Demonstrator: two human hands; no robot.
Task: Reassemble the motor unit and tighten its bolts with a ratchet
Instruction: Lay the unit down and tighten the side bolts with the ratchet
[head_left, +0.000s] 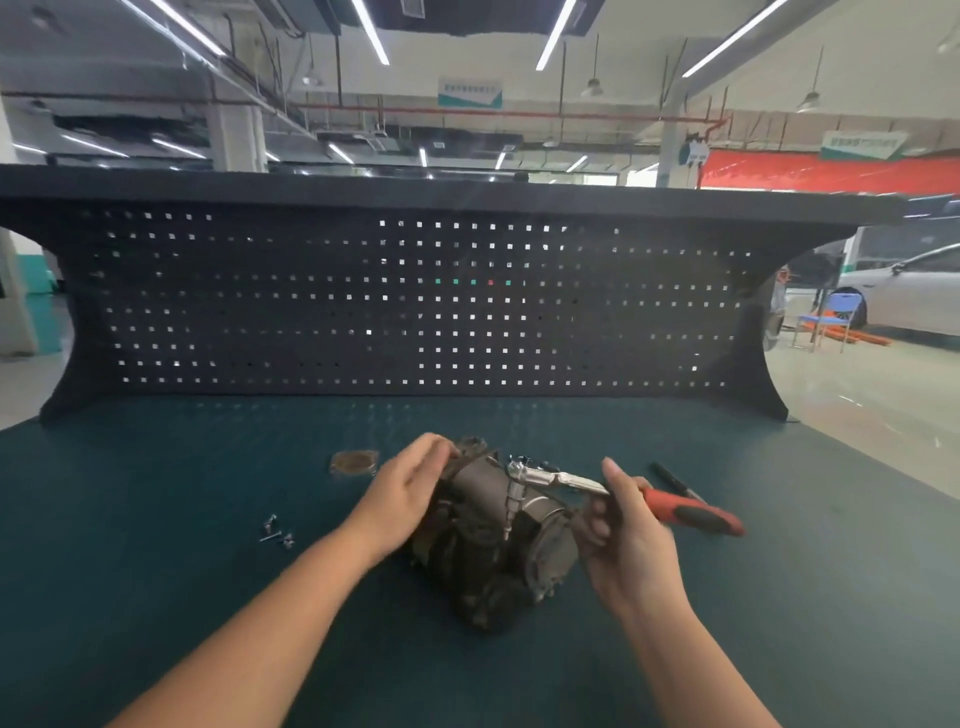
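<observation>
Motor unit (493, 540) mid-worktop (156, 519); left hand (410, 483) flat on its housing, fingers straight; right hand (623, 525) pinching ratchet (597, 491) handle, socket on bolt.

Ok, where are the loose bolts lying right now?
In the head view, the loose bolts lie on the green bench top, left of the motor unit and beside the left forearm.

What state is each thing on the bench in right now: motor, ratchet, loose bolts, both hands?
motor unit: lying on the green bench, steadied at its far end.
ratchet: held, socket extension pointing down onto the motor.
loose bolts: lying on the bench left of the motor, not fitted.
round plate: lying flat, apart from the motor.
black pen: lying behind the ratchet handle.
left hand: resting on the motor.
right hand: gripping the ratchet.
</observation>
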